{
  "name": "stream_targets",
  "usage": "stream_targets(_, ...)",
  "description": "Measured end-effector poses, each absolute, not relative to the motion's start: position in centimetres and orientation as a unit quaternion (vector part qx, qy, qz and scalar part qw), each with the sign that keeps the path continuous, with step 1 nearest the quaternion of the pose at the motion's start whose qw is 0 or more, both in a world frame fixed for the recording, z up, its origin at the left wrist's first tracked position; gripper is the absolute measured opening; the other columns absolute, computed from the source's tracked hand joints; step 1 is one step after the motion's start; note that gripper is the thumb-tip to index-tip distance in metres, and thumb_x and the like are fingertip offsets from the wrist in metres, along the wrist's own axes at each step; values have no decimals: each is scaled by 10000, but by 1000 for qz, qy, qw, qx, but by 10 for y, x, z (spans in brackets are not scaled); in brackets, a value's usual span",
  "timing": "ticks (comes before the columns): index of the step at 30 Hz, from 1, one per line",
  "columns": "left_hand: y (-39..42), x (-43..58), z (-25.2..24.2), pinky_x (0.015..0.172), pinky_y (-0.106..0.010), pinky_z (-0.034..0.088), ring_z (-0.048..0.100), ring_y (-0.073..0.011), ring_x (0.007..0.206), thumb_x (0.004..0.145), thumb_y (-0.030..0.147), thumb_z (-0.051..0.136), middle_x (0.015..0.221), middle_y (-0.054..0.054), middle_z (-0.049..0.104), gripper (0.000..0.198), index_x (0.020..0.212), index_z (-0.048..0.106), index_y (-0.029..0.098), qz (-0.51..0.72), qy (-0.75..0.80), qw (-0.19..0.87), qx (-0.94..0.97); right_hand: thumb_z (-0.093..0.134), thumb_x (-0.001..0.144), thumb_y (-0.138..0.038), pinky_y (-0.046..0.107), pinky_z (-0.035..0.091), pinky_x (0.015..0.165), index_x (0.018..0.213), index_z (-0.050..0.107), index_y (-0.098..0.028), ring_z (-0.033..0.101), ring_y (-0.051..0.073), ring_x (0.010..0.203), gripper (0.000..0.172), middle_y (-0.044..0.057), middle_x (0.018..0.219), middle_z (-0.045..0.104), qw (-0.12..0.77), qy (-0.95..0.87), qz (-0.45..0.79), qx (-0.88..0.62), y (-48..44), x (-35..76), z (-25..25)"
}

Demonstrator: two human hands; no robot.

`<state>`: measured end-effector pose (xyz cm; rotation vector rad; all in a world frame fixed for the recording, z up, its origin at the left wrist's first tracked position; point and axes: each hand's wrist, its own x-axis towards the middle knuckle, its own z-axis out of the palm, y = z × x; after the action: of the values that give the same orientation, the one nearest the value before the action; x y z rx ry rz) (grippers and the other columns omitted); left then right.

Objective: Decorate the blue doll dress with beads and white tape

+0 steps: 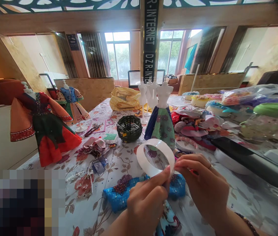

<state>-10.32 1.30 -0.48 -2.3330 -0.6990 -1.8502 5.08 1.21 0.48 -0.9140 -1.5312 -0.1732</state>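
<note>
A roll of clear tape [142, 159] stands tilted near the middle of the table, its right edge between my hands. My left hand [148, 200] has its fingers closed on that edge. Close beside it, my right hand [202, 186] is pinched at the roll's right side; whatever lies between its fingertips is too small to make out. Under and behind my hands lies blue patterned fabric [120, 193] with a dark red floral ornament. Just behind the roll, a white mannequin [163, 93] wears a green and blue skirt [162, 126].
A dark woven basket [129, 128] sits behind the roll. Dressed mannequins [47, 131] stand at the left. Scissors [92, 130], beads and fabric flowers [94, 146] lie left of centre. At the right are a black elongated object [254, 160], fabric scraps [193, 126] and a green-lidded jar [276, 110].
</note>
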Motion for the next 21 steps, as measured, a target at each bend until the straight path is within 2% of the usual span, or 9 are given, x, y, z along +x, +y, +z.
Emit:
stream_targets(3,13,-102,-4,576,-143,578,707,-89,618,781,34,632,1029,-50,745,251,619,508,181,-607,-215,38,-764,613,842,-109,288,490,648,791,636,-222,593,149,720,126,-5,790,637,628,-671,-69,-388,12,51,5)
stream_targets(13,16,-105,-8,552,-138,554,710,-82,637,772,23,632,1004,-19,751,253,627,498,182,-605,-210,29,-767,641,829,-88,306,471,655,818,659,-236,576,153,752,150,-7,830,622,645,-672,-48,-361,14,51,5)
stream_targets(19,15,-105,-6,560,-143,567,715,-94,657,777,18,626,1020,-30,748,252,632,502,183,-600,-215,8,-771,677,815,-167,318,477,670,915,666,-261,592,167,775,138,-10,854,646,651,-642,-31,-404,15,52,2)
stream_targets(21,14,-105,-5,575,-136,570,710,-83,648,784,21,621,1031,-28,745,254,630,498,182,-596,-218,3,-773,683,809,-173,323,480,660,892,671,-262,595,170,753,122,-10,838,648,651,-641,-35,-405,15,52,3)
